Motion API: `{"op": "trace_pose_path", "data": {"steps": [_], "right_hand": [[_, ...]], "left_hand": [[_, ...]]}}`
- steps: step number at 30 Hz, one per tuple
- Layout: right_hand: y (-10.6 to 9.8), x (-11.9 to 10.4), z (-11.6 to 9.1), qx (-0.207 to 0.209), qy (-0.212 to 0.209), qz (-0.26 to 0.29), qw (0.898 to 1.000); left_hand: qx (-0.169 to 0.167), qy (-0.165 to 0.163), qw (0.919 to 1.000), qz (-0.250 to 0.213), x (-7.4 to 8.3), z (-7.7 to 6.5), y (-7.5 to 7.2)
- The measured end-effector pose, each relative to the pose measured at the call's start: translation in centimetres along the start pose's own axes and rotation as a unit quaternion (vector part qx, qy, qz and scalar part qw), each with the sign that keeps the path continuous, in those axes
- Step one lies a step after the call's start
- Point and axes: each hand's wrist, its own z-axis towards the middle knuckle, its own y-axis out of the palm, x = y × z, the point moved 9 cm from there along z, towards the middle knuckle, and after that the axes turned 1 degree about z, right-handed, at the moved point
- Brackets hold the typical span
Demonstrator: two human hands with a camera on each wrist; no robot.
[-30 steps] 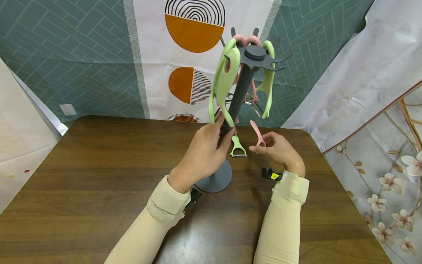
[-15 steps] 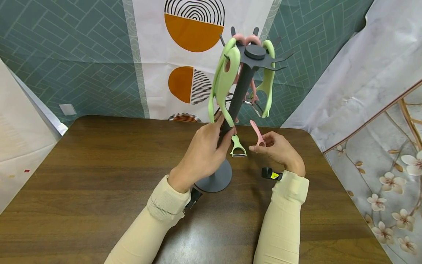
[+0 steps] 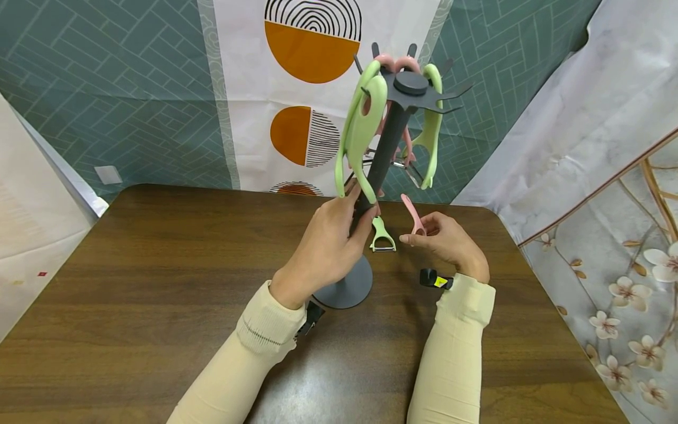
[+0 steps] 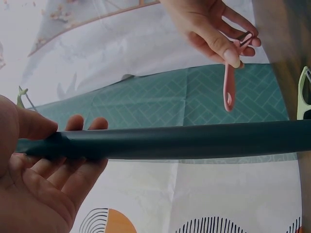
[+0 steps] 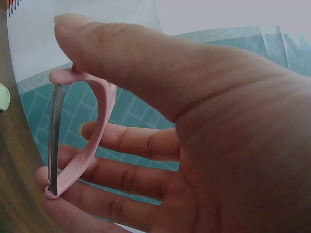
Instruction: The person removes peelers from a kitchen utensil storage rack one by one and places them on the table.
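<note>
In the head view my left hand [image 3: 320,250] grips the lower part of the dark grey pole [image 3: 391,138] of a hook stand, above its round base [image 3: 349,291]. The left wrist view shows thumb and fingers around the pole. My right hand [image 3: 452,241], to the right of the stand, holds a pink peeler [image 5: 105,102] by its head, between thumb and fingers. Its metal blade [image 5: 56,141] faces away from the palm, and its handle [image 4: 229,85] sticks out past the fingers. A green peeler [image 3: 378,226] lies on the table between the hands.
Green peelers [image 3: 364,129] and pink peelers [image 3: 406,63] hang from the stand's top hooks; several hooks at the right [image 3: 450,103] hold nothing. Behind the brown table [image 3: 159,265] hangs a teal and white cloth [image 3: 159,118]. A floral cloth [image 3: 625,294] hangs at the right.
</note>
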Motion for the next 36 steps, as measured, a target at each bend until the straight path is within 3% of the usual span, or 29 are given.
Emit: {"op": "trace_pose_path", "data": {"steps": [36], "right_hand": [[0.29, -0.04, 0.3, -0.002, -0.005, 0.004, 1.0]], "left_hand": [[0.003, 0.006, 0.9999, 0.013, 0.15, 0.0, 0.06]]}}
